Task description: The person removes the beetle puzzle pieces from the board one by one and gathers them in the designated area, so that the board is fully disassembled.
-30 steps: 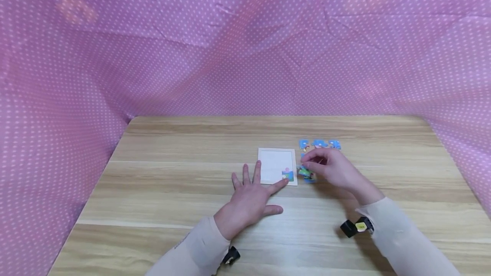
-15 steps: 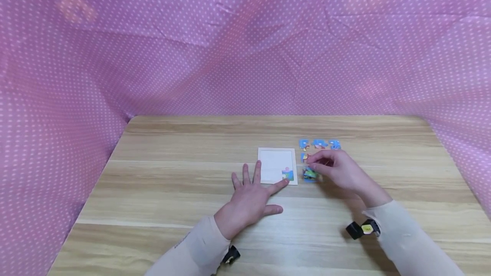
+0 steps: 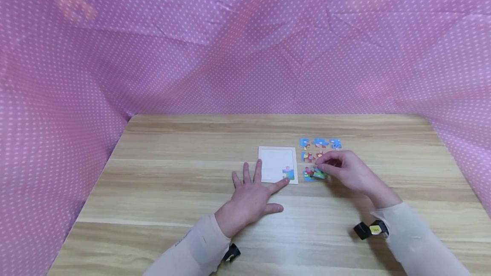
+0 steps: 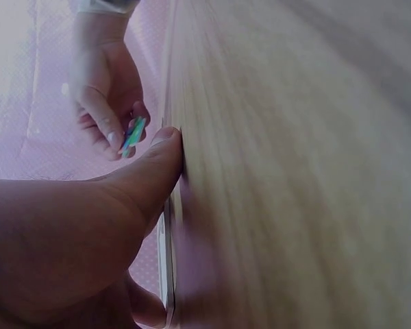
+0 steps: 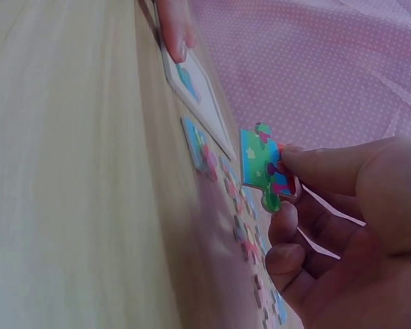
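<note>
My right hand [image 3: 347, 173] pinches a green and blue jigsaw piece [image 5: 257, 161] between thumb and fingers, holding it above the table at the lower loose pieces. My left hand [image 3: 245, 201] lies with spread fingers against the near edge of a white puzzle tray [image 3: 295, 154]. Its index fingertip rests at the tray's lower right corner, beside a blue and green corner piece [image 3: 288, 173] set in there. In the left wrist view, the left thumb [image 4: 157, 154] touches the tabletop, and the right hand shows beyond it with the piece.
Right of the tray, loose jigsaw pieces lie in rows: blue ones [image 3: 320, 142] at the back, red and blue ones [image 3: 307, 156] in the middle, and a blue piece [image 3: 308, 174] nearest. The wooden table [image 3: 184, 139] is enclosed by pink dotted cloth [image 3: 245, 54].
My right hand has moved right, away from the tray, with the jigsaw piece in its fingers. More of the loose pieces show now. The left hand has stayed in place.
</note>
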Demonstrator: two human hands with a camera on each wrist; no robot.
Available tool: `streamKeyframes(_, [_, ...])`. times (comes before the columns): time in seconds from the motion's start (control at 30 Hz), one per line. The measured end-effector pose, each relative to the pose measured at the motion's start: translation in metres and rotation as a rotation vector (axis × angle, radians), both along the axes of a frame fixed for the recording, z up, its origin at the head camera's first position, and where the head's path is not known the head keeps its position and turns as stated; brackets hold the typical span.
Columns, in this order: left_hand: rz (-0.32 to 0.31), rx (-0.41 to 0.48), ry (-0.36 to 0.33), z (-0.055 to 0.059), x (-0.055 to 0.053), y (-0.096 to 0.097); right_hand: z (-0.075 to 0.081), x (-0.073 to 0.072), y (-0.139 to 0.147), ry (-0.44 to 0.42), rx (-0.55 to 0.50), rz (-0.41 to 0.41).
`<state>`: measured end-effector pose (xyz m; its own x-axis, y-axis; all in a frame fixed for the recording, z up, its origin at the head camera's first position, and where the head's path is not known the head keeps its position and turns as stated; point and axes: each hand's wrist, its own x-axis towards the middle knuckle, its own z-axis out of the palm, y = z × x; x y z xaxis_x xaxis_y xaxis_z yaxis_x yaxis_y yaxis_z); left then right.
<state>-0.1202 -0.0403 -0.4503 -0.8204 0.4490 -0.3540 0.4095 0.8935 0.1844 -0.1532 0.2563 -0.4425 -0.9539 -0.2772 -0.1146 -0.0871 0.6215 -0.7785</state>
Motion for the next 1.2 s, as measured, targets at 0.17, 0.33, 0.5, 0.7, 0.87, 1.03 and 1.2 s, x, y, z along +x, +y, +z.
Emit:
streamKeyframes(0.17, [0.003,-0.002,-0.001,0.000,0.000,0.001,-0.003,0.001,0.003,-0.011,0.001,0.014])
streamKeyframes(0.33, [0.003,-0.007,-0.005,0.001,-0.001,0.001,-0.005,0.000,0.004,-0.019,0.008,0.017])
streamKeyframes(0.5, [0.003,-0.020,-0.008,0.002,-0.001,0.001,-0.007,0.000,0.004,-0.028,0.031,0.017])
streamKeyframes(0.7, [0.000,-0.021,-0.004,0.002,-0.001,0.001,-0.006,-0.001,0.007,-0.036,0.058,0.015])
streamKeyframes(0.87, [0.004,-0.016,-0.006,0.003,-0.001,0.001,-0.005,-0.002,0.012,-0.027,0.076,0.012])
streamKeyframes(1.03, [0.006,-0.021,-0.013,0.002,-0.001,0.001,-0.007,-0.002,0.014,-0.017,0.101,0.022])
streamKeyframes(1.2, [0.006,-0.027,-0.014,0.002,-0.001,0.001,-0.010,-0.001,0.011,0.007,0.115,0.027])
